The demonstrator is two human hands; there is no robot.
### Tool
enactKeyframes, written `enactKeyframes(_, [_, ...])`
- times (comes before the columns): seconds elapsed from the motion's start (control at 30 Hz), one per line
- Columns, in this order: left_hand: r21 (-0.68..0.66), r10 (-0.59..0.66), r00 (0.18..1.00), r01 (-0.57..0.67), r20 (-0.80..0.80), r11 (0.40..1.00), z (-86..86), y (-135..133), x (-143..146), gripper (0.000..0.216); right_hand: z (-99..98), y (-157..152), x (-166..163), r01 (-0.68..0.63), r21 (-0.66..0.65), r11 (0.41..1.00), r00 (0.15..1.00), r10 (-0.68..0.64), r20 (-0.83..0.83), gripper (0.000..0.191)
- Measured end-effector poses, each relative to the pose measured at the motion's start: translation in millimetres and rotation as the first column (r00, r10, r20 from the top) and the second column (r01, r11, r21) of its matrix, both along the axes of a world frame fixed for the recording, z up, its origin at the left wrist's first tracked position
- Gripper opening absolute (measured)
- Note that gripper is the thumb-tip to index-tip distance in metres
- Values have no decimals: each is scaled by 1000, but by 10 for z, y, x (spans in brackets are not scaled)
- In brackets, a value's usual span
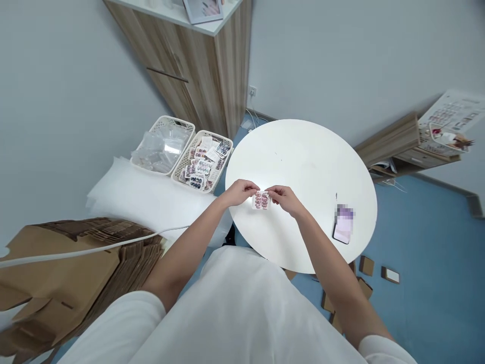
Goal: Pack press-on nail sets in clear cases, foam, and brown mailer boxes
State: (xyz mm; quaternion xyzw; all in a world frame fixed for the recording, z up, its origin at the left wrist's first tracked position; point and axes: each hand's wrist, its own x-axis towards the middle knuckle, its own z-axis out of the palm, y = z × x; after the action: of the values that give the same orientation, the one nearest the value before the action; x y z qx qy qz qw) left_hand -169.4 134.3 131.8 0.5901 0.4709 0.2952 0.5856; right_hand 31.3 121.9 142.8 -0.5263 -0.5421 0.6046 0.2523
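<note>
Over the near part of a round white table (303,156), both my hands pinch a small clear pack of pink press-on nails (261,200). My left hand (239,192) grips the pack's upper left edge with closed fingers. My right hand (283,198) pinches its upper right edge. The pack hangs just above the tabletop between them.
A phone (343,226) lies on the table's right side. Two white baskets stand to the left on a white cushion: one (163,145) with clear bags, one (202,162) with nail packs. Flattened cardboard boxes (76,273) are stacked at lower left. Small cardboard boxes (366,265) lie on the blue floor.
</note>
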Motion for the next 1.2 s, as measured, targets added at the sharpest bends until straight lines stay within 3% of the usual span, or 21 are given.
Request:
enactKeyframes(0.1, [-93,132,985,-123,106,988,-44,-87,159,27,-50,-120,165,132,-130,983,978,-150,-142,26])
enactKeyframes(0.2, [-267,267,947,-214,180,940,-160,-268,251,32,-179,-285,207,324,-261,909,887,-388,-251,26])
enactKeyframes(0.33, [-371,335,914,-236,230,898,-302,-461,325,30,-335,-466,158,381,-368,848,815,-496,-298,26])
enactKeyframes(0.47, [-375,352,908,-253,225,892,-329,-490,359,27,-382,-532,151,371,-384,845,836,-484,-257,25])
enactKeyframes(0.6, [-353,335,916,-245,222,903,-324,-471,329,26,-373,-516,212,332,-328,884,895,-406,-187,23])
enactKeyframes(0.67, [-312,317,924,-242,215,919,-332,-464,291,25,-352,-469,234,297,-251,921,936,-333,-114,23])
enactKeyframes(0.77, [-196,192,970,-161,150,967,-329,-432,220,23,-275,-332,205,248,-10,969,967,-246,70,28])
enactKeyframes(0.87, [-56,37,999,-37,4,998,-297,-352,168,20,-150,-145,99,45,218,975,969,-96,228,25])
enactKeyframes(0.93, [3,-15,997,15,-75,1000,-275,-277,157,19,-72,-36,22,-120,226,967,958,53,283,18])
enactKeyframes(1.0, [22,-19,996,21,-93,1000,-263,-207,155,18,-25,36,-23,-179,182,967,949,122,289,12])
enactKeyframes(1.1, [-35,131,991,-131,-21,991,-266,-172,143,25,-36,62,-2,-33,121,992,985,12,175,12])
enactKeyframes(1.2, [-228,297,953,-276,63,934,-292,-257,121,32,-125,5,68,206,8,979,978,-206,-35,19])
